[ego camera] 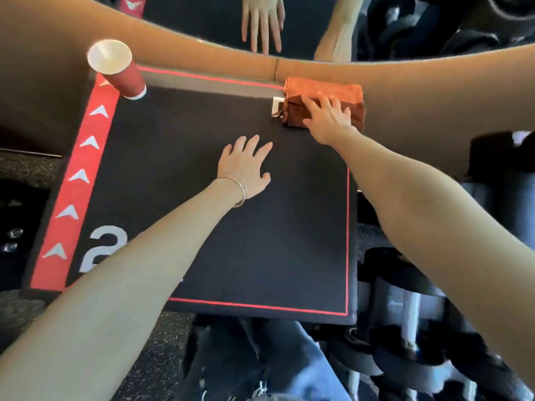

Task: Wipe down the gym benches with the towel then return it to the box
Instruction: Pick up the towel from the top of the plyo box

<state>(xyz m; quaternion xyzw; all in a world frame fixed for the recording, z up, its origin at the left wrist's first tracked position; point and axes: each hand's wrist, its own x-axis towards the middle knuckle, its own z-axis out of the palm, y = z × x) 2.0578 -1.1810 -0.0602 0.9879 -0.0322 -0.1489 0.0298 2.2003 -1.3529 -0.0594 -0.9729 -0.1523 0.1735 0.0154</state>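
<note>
A folded orange towel (324, 89) lies at the far right of a black box top (202, 227) with red trim and a large white number. My right hand (328, 117) rests on the towel's near side, fingers spread over it and slightly bent. A small white tag (276, 107) shows at the towel's left end. My left hand (246, 166) lies flat on the black surface with fingers spread, a short way in front and left of the towel. It holds nothing.
A red paper cup (121, 69) stands upright at the far left corner. A brown ledge (202, 53) runs behind the box, with a mirror above it reflecting a hand (262, 21). Dark rubber flooring (153, 357) and dumbbells (405, 314) lie below and right.
</note>
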